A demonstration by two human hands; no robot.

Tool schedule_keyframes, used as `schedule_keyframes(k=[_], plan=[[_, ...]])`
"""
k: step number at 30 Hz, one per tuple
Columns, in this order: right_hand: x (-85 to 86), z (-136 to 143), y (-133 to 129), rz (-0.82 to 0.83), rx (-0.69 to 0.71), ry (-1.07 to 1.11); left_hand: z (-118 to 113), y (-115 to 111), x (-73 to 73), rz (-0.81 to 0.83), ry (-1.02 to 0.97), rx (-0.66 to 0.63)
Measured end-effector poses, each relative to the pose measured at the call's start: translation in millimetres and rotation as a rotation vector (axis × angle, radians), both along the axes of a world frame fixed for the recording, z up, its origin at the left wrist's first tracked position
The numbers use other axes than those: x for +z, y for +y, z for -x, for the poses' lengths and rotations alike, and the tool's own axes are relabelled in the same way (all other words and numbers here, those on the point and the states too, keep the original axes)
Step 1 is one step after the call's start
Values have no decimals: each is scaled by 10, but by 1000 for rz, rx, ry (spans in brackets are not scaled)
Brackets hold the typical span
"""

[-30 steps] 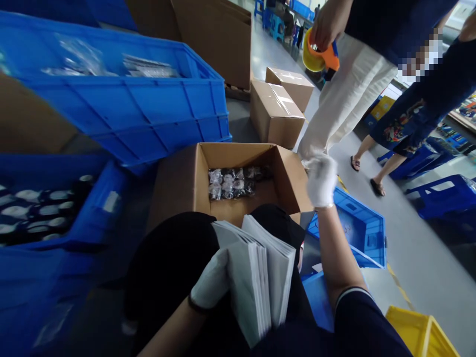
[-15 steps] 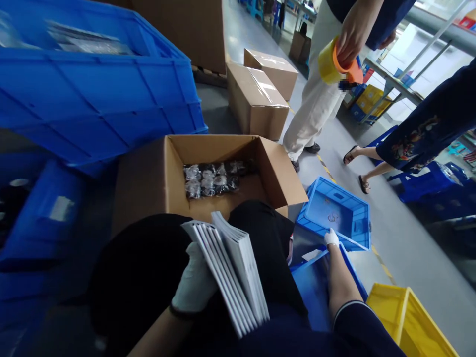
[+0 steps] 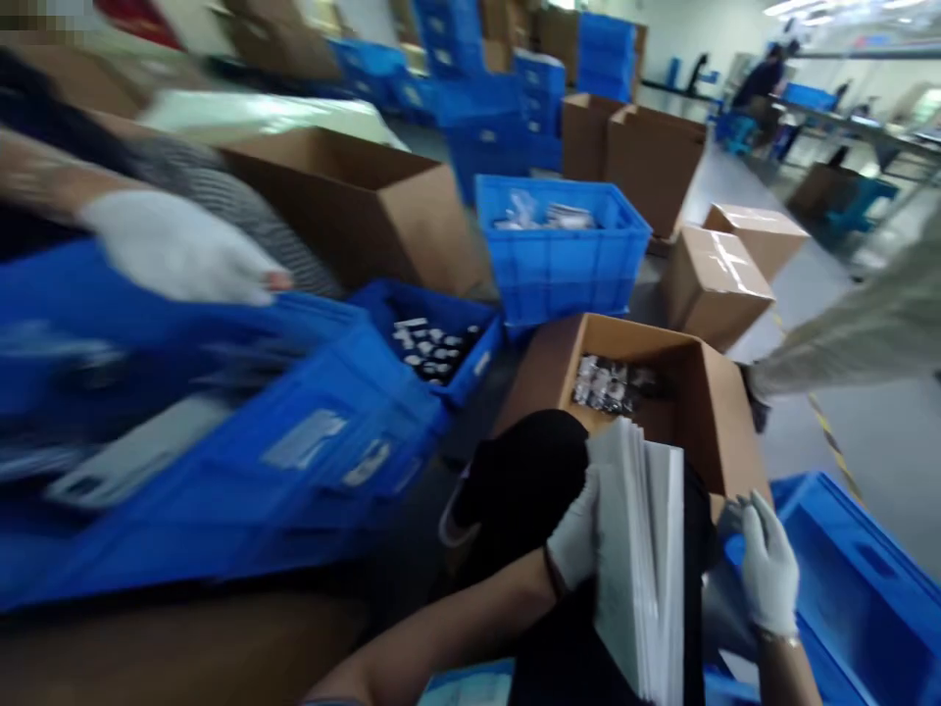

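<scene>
Head view: left hand (image 3: 577, 534), white-gloved, grasping stack of white booklets (image 3: 643, 554) upright over lap. Right hand (image 3: 768, 564), gloved, just beside stack, fingers loosely curled, grip not discernible. Open cardboard box (image 3: 706, 402) directly ahead, wrapped items inside. Co-worker's gloved hand (image 3: 176, 250) above blue crate (image 3: 316, 441).

No readable text anywhere in view.
The pale labels (image 3: 305, 438) on the side of the nearest blue crate (image 3: 242, 490) are smeared by motion blur, and the white booklets (image 3: 639, 559) show only blank edges; no print can be made out on the cardboard boxes (image 3: 717, 284).
</scene>
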State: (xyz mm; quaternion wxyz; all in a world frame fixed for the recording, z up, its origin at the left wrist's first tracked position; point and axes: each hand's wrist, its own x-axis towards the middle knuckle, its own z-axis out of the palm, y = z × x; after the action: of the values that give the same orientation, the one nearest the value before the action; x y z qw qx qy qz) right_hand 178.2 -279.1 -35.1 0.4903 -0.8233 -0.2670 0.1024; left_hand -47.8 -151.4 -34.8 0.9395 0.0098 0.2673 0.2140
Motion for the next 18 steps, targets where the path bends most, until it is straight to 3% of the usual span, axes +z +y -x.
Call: schedule_keyframes(k=[2,4,6,8,13,18], plan=[[344,334,189,-135,196,166,-9,10,-14,55,-61,30],[584,663,283,-296,401,282,-4,1,-34,49,-97,32],[697,936,318,-376,554,336,3,-15,-74,38,-105,26],[737,1126,327,-322,648,383,5,-21,-134,25,-99,15],[904,1329,405,-122,607,534,-20,16,-237,15,-76,-14],[1060,1404,580,-99,633,485,-37,37,-132,-4,-100,-21]])
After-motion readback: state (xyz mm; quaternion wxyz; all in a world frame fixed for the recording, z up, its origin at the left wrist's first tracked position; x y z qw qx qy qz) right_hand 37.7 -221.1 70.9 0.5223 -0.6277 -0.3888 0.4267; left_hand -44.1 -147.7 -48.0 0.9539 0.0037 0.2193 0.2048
